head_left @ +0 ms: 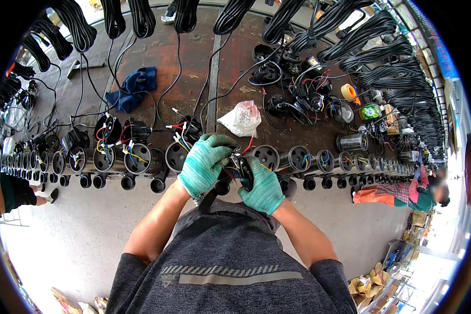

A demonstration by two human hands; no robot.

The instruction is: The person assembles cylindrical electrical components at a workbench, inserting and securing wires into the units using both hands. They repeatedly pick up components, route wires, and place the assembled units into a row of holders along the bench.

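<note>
Both my hands wear green knit gloves and meet over the table's near edge. My right hand (264,186) is closed round a pair of pliers (245,172) with black handles. The metal jaws point up toward the fingers of my left hand (206,159). That hand is closed, pinching thin coloured wires (230,174) beside the jaws; its fingertips partly hide the wire ends. Just under my hands is a black cylindrical housing, mostly covered. On either side stand open black housings (267,156) (176,157) with wires in them.
Black housings line the near edge both ways. Beyond my hands lie a white plastic bag (240,119), a blue cloth (135,89), wired motor parts (311,97) and an orange tape roll (349,93). Coiled black cables (235,15) hang along the far side. A person (397,193) is at the right.
</note>
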